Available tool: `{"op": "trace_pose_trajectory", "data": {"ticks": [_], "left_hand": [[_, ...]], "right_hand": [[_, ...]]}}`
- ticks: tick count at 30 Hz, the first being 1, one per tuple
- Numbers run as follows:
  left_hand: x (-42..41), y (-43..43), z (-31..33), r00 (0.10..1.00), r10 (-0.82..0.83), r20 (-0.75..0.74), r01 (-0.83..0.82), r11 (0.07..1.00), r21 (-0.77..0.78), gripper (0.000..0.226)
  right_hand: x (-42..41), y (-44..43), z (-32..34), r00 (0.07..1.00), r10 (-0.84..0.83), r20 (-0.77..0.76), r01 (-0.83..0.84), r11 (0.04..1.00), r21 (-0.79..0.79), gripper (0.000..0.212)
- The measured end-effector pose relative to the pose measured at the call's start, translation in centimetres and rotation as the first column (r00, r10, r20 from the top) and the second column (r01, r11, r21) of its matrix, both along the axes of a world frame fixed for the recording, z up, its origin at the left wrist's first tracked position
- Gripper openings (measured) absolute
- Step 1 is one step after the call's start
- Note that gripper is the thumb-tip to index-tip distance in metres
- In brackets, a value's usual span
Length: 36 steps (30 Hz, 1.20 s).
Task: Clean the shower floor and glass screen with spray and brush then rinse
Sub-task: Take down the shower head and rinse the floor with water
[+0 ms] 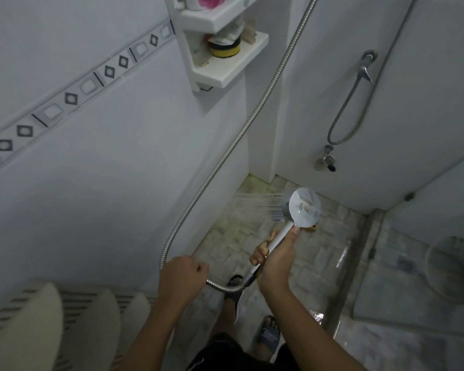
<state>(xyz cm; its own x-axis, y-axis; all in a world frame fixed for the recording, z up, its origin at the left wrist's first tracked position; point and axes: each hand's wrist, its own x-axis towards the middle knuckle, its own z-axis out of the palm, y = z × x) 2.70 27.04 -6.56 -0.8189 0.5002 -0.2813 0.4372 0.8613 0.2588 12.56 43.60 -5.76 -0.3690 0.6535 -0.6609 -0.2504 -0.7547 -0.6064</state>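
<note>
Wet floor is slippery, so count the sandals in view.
2. One sandal sits on the floor tiles just under the shower hose loop; the other sandal is nearer the camera, beside the right forearm. Both are partly hidden.

right hand [275, 261] grips shower head [304, 207] | left hand [181, 277] holds hose [225, 153]

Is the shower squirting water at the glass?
No, the jets from the shower head shoot left toward the tiled wall, away from the glass screen.
</note>
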Motion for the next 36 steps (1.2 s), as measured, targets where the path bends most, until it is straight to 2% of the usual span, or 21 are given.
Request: {"op": "trace_pose_trajectory", "data": {"ticks": [11, 18, 24, 33, 36], "left_hand": [[0.5, -0.3, 0.4, 0.998, -0.056, -0.015, 0.054, 0.995, -0.080, 0.047], [-0.1, 0.2, 0.2, 0.997, -0.074, 0.021, 0.075, 0.994, -0.085, 0.052], [-0.7, 1.9, 0.0, 0.995, -0.100, 0.031, 0.103, 0.985, -0.135, 0.054], [-3.8, 3.7, -1.6, 0.979, -0.189, 0.083, 0.201, 0.964, -0.174, 0.051], [-5.4, 5.7, -1.8, 0.965, -0.241, 0.108, 0.253, 0.960, -0.120, 0.048]], "right_hand": [[0.1, -1.3, -0.9, 0.998, 0.003, 0.064, 0.000, 0.999, -0.051, 0.060], [0.0, -1.0, -1.1, 0.987, -0.085, 0.137, 0.068, 0.989, 0.128, 0.065], [-0.1, -0.1, -1.7, 0.981, -0.118, 0.152, 0.096, 0.985, 0.145, 0.063], [-1.2, 1.0, -2.9, 0.977, -0.162, 0.140, 0.171, 0.984, -0.056, 0.060], [-1.6, 2.0, -2.6, 0.960, -0.238, 0.145, 0.249, 0.967, -0.062, 0.060]]}}
